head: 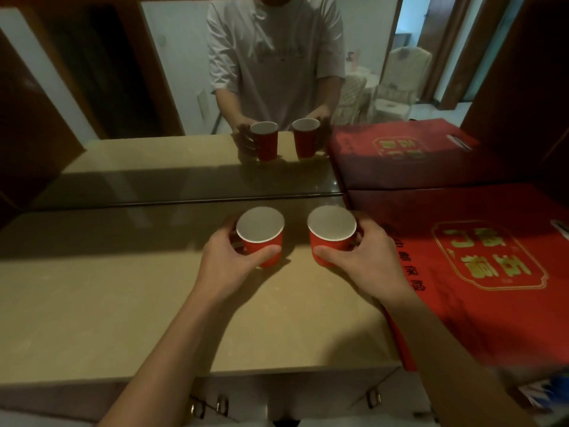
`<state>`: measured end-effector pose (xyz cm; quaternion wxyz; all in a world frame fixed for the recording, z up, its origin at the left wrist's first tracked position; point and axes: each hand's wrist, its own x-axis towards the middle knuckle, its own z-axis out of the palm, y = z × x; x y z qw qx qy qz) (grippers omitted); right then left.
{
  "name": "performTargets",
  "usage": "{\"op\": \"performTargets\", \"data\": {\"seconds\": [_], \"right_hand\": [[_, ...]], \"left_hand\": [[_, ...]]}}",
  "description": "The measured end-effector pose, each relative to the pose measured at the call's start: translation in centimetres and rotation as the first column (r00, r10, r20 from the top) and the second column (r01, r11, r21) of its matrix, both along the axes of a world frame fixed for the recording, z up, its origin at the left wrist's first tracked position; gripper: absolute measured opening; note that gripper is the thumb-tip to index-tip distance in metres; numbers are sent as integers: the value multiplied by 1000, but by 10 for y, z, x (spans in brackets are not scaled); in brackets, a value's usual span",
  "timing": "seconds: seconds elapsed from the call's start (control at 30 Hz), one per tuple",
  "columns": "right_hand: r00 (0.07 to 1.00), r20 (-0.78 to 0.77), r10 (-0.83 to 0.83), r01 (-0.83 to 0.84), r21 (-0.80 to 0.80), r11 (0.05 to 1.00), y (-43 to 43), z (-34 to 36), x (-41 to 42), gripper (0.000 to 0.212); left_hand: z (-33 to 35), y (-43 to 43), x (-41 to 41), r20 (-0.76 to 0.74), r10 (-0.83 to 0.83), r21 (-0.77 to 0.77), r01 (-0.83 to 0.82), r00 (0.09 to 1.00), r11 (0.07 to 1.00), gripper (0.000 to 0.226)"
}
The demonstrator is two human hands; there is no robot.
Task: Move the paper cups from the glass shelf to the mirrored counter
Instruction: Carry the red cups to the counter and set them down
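Observation:
Two red paper cups with white insides stand upright side by side near the back of the beige counter (pixel 123 303), close to the mirror. My left hand (pixel 228 263) wraps around the left cup (pixel 260 231). My right hand (pixel 366 257) grips the right cup (pixel 332 232). Both cups look empty, and their bases appear to rest on the counter top. The mirror (pixel 172 87) behind shows both cups and hands reflected.
A large red box with gold lettering (pixel 480 266) lies on the counter's right side, touching distance from the right cup. Dark wooden panels flank the mirror. Drawer handles (pixel 221 405) show below the counter's front edge.

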<state>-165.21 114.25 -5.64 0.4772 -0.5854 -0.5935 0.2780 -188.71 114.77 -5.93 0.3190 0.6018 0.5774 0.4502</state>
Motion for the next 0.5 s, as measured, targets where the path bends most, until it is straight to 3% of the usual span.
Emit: {"op": "performTargets", "data": {"seconds": [0.33, 0.5], "right_hand": [[995, 101, -26, 29, -21, 999, 6, -4, 3, 67], [968, 250, 21, -18, -14, 1000, 0, 8, 14, 83]], "left_hand": [[-1, 6, -2, -140, 3, -34, -8, 990, 999, 82], [7, 0, -14, -393, -47, -61, 25, 918, 998, 93]]}}
